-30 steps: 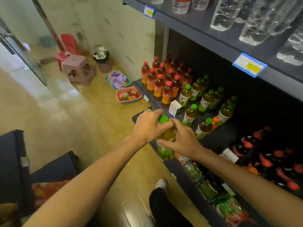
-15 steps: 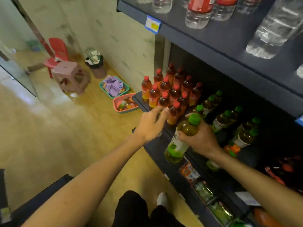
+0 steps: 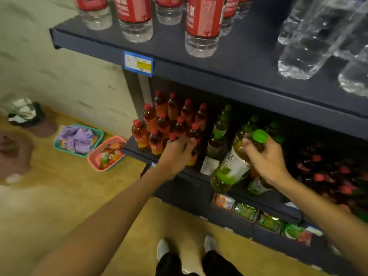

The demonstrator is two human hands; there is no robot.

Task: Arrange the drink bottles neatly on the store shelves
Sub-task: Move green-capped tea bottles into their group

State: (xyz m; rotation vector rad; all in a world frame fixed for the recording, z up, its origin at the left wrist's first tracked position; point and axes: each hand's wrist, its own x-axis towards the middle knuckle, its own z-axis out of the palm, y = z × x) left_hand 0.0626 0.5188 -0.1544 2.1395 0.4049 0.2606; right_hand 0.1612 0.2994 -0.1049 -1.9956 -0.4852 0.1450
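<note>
My right hand (image 3: 265, 159) grips the neck of a green-capped tea bottle (image 3: 232, 168), which tilts down to the left in front of the middle shelf (image 3: 137, 147). My left hand (image 3: 176, 154) curls its fingers round a red-capped bottle (image 3: 194, 134) at the front of a cluster of red-capped bottles (image 3: 169, 118) on that shelf. Several green-capped bottles (image 3: 219, 132) stand to the right of the cluster, behind the held one.
The top shelf (image 3: 209, 70) carries red-labelled water bottles (image 3: 201, 26) and clear ones (image 3: 310, 36). Dark red-capped bottles (image 3: 334, 172) fill the shelf's right side. Snack packets (image 3: 258, 216) line the bottom shelf. A pink basket (image 3: 106, 154) and a teal basket (image 3: 78, 139) sit on the floor.
My left hand has reached forward from open air onto a red-capped bottle. My right hand has carried the green-capped bottle closer to the shelf. The view has moved nearer the shelves.
</note>
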